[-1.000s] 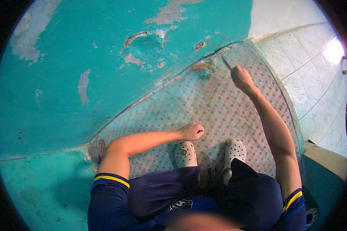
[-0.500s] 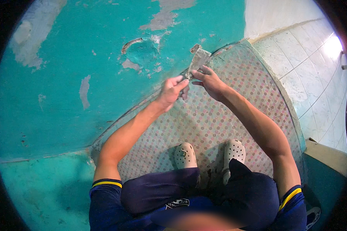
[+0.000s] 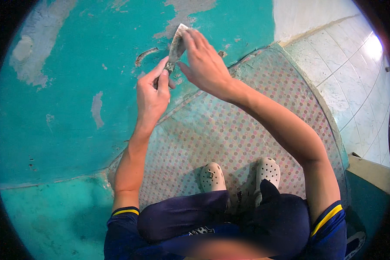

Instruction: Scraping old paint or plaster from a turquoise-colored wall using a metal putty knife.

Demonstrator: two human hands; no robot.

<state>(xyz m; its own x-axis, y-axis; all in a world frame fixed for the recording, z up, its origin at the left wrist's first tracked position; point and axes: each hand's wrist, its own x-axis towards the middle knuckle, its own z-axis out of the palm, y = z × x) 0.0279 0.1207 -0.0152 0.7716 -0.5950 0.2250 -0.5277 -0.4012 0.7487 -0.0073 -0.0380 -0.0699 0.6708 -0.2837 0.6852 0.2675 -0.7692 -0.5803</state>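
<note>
A putty knife (image 3: 177, 47) with a worn, whitish-smeared blade stands tilted in front of the turquoise wall (image 3: 69, 112). My left hand (image 3: 153, 96) is closed around its dark, crusted handle, thumb lying along it. Beside the blade, my right hand (image 3: 206, 65) is stretched out, fingers long and close together, the fingertips at the blade's upper edge and the thumb apart lower down. Whether the palm side presses on the blade is hidden. Behind the tool, the wall shows a chipped hollow (image 3: 146, 56) and a bare grey patch (image 3: 184, 13).
Below the wall spreads a dotted floor covering (image 3: 247, 125), its edge curving to the right. My feet, in beige clogs (image 3: 212, 177), rest on it. Pale tiles (image 3: 342, 78) lie to the right, and a cream ledge (image 3: 370, 173) sits at the lower right.
Both hands have moved up and left with the putty knife, away from the floor edge to in front of the wall. My right hand's fingers have straightened along the blade.
</note>
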